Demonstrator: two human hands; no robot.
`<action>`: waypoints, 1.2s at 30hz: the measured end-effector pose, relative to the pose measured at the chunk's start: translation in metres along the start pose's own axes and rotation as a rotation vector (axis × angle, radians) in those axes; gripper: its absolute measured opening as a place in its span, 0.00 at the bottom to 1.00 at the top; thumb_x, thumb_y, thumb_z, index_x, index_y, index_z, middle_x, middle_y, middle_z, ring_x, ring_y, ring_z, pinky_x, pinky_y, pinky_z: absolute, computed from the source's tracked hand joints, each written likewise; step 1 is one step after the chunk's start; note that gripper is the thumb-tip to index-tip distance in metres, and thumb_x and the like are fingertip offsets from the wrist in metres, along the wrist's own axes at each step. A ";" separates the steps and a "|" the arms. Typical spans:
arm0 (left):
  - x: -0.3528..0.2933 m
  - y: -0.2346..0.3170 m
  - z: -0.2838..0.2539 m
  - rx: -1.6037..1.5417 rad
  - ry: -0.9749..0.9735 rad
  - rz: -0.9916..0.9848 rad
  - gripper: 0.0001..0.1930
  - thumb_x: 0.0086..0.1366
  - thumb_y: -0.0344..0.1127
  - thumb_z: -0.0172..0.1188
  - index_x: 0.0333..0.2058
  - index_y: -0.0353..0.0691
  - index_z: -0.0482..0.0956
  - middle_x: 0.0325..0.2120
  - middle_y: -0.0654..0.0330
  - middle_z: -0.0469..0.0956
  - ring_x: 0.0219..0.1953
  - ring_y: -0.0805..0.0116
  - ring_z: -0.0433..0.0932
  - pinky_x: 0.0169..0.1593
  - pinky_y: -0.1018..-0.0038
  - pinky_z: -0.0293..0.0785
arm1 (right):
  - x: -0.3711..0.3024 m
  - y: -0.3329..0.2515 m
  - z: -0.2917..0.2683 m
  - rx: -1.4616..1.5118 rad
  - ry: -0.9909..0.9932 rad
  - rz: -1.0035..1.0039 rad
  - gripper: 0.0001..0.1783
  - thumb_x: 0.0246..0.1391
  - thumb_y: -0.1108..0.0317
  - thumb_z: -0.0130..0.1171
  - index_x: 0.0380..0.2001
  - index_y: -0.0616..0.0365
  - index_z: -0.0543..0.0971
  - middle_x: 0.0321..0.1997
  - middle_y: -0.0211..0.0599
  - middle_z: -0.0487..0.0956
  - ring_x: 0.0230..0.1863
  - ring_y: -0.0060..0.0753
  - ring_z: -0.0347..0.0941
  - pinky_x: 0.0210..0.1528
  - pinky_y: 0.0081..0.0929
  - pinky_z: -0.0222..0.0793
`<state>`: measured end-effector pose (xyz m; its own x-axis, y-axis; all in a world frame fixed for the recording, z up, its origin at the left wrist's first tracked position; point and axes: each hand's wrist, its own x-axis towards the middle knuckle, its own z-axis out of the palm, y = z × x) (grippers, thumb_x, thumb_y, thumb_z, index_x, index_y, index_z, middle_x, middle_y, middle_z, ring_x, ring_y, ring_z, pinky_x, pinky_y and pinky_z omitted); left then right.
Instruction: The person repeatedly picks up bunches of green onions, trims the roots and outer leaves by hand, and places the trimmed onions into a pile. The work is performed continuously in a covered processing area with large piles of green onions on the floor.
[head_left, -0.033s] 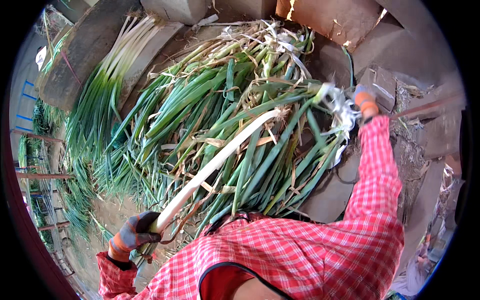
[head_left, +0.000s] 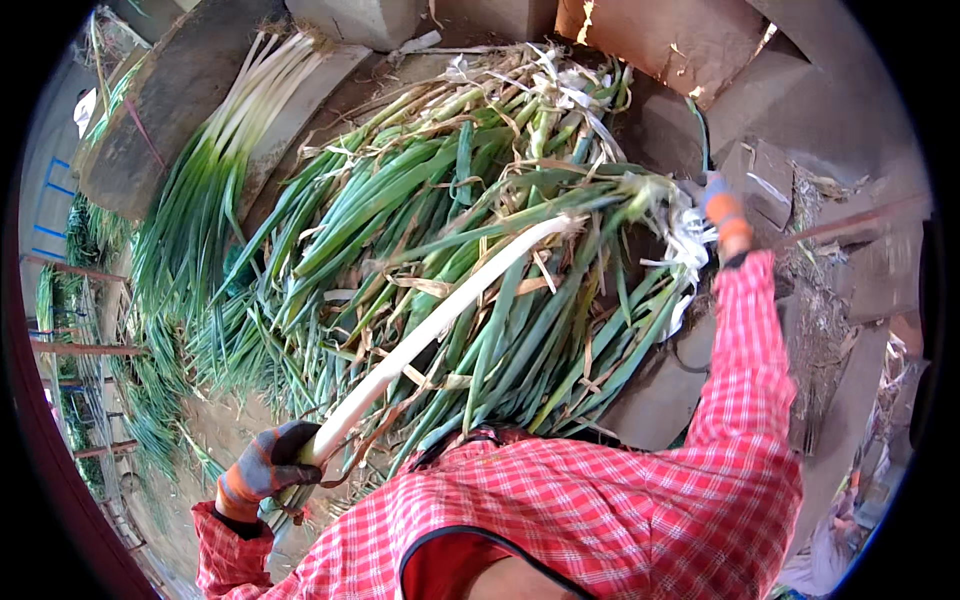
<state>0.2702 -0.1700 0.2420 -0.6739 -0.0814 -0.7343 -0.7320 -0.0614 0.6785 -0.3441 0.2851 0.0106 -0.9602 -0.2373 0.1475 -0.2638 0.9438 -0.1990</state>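
Right hand [head_left: 728,215] sits slightly nearer the body, fingers blurred, closure undeterminable | Left hand [head_left: 266,465], fingers closed round white leek [head_left: 422,335] | Leek slants up-right from them, over leaf pile [head_left: 380,215].

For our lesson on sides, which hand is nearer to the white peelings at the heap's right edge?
Right. The right hand is close beside the white peelings, on their right; the left hand is far off at lower left, holding a long onion.
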 end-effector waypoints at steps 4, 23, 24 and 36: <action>-0.002 0.001 -0.026 -0.034 0.093 0.112 0.32 0.46 0.20 0.67 0.54 0.32 0.69 0.44 0.62 0.74 0.48 0.72 0.71 0.55 0.72 0.66 | -0.106 -0.154 -0.034 1.193 -0.231 -0.231 0.19 0.55 0.72 0.60 0.50 0.66 0.74 0.44 0.35 0.80 0.42 0.27 0.76 0.47 0.23 0.71; 0.253 0.138 -0.404 1.475 1.166 0.781 0.33 0.57 0.35 0.62 0.62 0.43 0.63 0.59 0.51 0.65 0.58 0.50 0.66 0.60 0.64 0.65 | -0.268 -0.088 0.046 0.023 -0.026 0.272 0.38 0.48 0.52 0.64 0.60 0.60 0.66 0.65 0.55 0.62 0.66 0.58 0.54 0.67 0.46 0.52; 0.274 0.112 -0.382 1.375 0.875 0.730 0.25 0.59 0.35 0.59 0.56 0.42 0.69 0.54 0.51 0.70 0.53 0.54 0.70 0.56 0.66 0.68 | -0.287 -0.057 0.064 0.167 -0.105 0.355 0.39 0.48 0.55 0.64 0.61 0.59 0.64 0.66 0.55 0.61 0.66 0.57 0.54 0.66 0.44 0.53; 0.015 -0.327 -0.278 1.242 0.301 -0.856 0.20 0.51 0.51 0.65 0.41 0.48 0.83 0.39 0.52 0.81 0.42 0.53 0.80 0.46 0.63 0.75 | -0.356 -0.049 0.072 0.361 -0.329 0.291 0.41 0.46 0.70 0.64 0.65 0.50 0.61 0.65 0.52 0.62 0.65 0.53 0.58 0.64 0.39 0.54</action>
<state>0.5270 -0.4282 0.0144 -0.0884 -0.6564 -0.7492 -0.5993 0.6358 -0.4863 0.0040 0.3069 -0.1020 -0.9608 -0.0933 -0.2612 0.0565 0.8562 -0.5136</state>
